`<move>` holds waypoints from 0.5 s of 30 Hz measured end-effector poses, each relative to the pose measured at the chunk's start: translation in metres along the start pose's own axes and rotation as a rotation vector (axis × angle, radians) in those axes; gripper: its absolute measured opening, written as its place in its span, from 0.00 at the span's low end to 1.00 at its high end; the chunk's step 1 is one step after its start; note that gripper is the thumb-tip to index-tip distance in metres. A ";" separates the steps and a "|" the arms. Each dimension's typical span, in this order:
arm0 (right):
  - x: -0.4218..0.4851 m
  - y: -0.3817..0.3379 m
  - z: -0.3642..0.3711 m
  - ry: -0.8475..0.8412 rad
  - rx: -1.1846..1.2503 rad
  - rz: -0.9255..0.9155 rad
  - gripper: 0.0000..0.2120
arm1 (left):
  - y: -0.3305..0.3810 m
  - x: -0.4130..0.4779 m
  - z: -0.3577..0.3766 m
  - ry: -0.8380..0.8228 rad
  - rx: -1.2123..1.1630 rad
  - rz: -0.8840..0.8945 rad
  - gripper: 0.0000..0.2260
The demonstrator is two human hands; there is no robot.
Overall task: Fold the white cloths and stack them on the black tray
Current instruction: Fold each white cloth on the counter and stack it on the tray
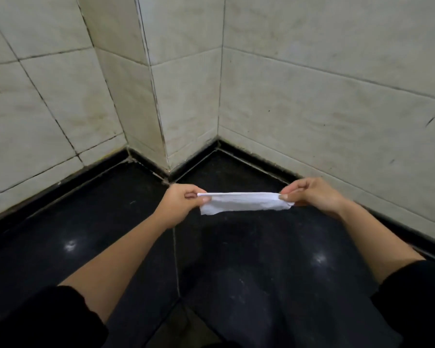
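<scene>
A white cloth (244, 202), folded into a narrow strip, is stretched level in the air above a black counter (111, 222). My left hand (180, 204) pinches its left end between thumb and fingers. My right hand (312, 194) pinches its right end the same way. A loose corner of the cloth hangs down near my left hand. No black tray and no other cloths are in view.
The glossy black counter runs into a corner of pale tiled walls (312, 96), with a tiled pillar edge (158, 121) jutting out at centre. A seam (176, 259) in the counter runs toward me. Black sleeves cover both upper arms.
</scene>
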State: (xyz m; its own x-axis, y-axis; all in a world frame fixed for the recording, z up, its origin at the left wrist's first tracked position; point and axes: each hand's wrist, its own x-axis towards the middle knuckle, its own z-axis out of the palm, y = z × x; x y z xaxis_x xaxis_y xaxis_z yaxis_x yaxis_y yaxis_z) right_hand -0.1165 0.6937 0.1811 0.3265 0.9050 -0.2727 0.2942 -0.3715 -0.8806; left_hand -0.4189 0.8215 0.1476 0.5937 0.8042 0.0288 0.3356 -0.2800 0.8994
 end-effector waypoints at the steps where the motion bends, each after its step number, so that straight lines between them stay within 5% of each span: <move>1: -0.005 0.011 -0.001 -0.027 -0.024 0.035 0.06 | -0.008 -0.004 0.005 -0.067 0.011 -0.016 0.03; 15: -0.051 0.143 0.054 -0.285 -0.128 0.463 0.02 | -0.093 -0.062 0.063 -0.544 0.091 -0.405 0.11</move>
State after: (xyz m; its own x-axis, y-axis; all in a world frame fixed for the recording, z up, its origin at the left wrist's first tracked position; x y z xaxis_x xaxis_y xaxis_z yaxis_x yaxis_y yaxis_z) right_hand -0.1395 0.6055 0.0481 0.1967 0.6545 -0.7300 0.2906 -0.7500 -0.5942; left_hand -0.4411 0.7646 0.0353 0.6835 0.4836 -0.5467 0.6547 -0.0751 0.7521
